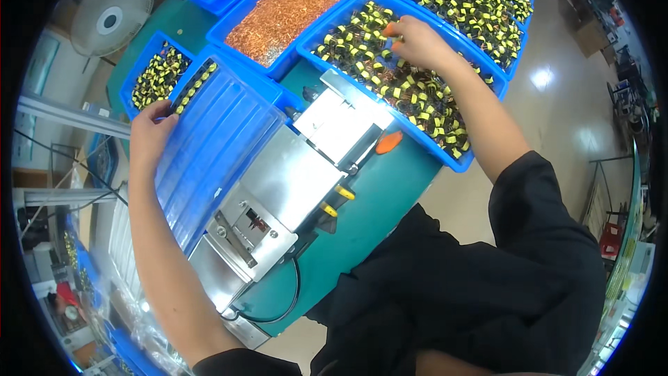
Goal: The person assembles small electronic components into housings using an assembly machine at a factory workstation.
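Observation:
My right hand (419, 43) reaches over a blue bin (452, 160) heaped with small black coils with yellow bands (379, 80). Orange covers sit on its fingertips, which are apart with no coil visible between them. On the left, my left hand (153, 129) is closed in a pinch at the far end of a clear ribbed plastic tray (202, 132). Something small and dark shows by its fingertips, too small to make out. Beside that hand, a row of the yellow-banded coils (195, 88) lies along the tray's far end.
Nearby stand a blue bin of copper-coloured pieces (292, 10), another large bin of coils (473, 0) and a small one (160, 76). A metal fixture (278, 181) crosses the green table (376, 202). Yellow-handled pliers (334, 202) and an orange piece (389, 142) lie beside it.

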Demonstrator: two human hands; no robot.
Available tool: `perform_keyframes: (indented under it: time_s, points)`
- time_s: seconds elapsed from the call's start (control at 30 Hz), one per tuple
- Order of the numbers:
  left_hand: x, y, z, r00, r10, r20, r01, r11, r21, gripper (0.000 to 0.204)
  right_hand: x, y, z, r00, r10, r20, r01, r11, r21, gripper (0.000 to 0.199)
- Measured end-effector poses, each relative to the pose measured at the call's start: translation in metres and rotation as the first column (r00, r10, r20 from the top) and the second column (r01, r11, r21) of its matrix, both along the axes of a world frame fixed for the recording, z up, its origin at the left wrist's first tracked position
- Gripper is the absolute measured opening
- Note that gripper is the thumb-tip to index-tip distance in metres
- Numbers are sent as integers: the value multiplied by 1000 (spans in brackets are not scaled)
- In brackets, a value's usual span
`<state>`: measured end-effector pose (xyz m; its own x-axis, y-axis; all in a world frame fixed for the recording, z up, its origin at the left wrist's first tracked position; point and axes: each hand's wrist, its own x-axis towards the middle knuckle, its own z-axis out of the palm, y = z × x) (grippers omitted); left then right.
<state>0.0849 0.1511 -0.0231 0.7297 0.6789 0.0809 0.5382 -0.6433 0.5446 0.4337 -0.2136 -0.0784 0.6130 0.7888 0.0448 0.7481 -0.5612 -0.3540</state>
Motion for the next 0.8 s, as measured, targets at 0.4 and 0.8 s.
perform_keyframes:
  time_s: [0.4,0.8]
  points:
    - [-19,-17,4,998,-45,44,34,975,220,42,-46,-1,41,785,323,-529,194,683,705,32]
    - [-124,-228,7,966,17,257,-128,897,422,28,-218,36,77,592,783,-192,-613,592,523,24]
